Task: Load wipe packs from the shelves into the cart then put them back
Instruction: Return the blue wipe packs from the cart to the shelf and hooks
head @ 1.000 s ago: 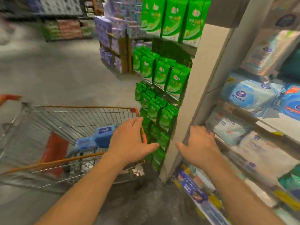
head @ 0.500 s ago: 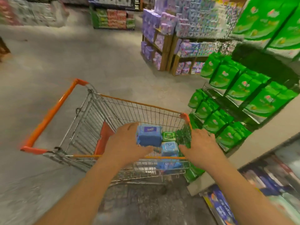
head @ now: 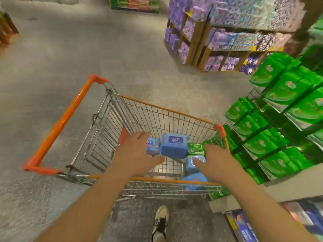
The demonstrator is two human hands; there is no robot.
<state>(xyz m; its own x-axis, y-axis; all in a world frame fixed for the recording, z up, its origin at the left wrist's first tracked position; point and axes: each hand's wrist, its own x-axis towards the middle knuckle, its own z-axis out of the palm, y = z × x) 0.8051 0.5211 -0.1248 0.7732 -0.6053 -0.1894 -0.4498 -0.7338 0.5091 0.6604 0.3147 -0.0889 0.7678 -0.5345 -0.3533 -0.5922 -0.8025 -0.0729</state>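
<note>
The wipe packs sit in the cart's basket, bunched at the end nearest the shelves: a large blue pack [head: 174, 144] on top in the middle, a smaller blue pack [head: 153, 147] tucked against its left side, a green pack [head: 196, 148] against its right, and a pale blue pack with a flip lid [head: 194, 164] lower down, with another blue pack [head: 194, 180] beneath that near the basket rim. Piled this way, they can all be reached from one spot.

Both hands are inside the basket, one on each side of the pile. The left hand [head: 138, 154] has its fingers spread and relaxed beside the smaller blue pack, gripping nothing that I can see. The right hand [head: 215, 160] is likewise spread, its thumb lying on or just over the flip-lid pack; whether it presses is unclear. This looks like a two-handed reach to gather a pack for return.

The cart [head: 157, 109] stands right beside a rack of green bags [head: 258, 145], so the carry back should be brief. A shoe [head: 160, 222] shows on the floor [head: 52, 67] below.
</note>
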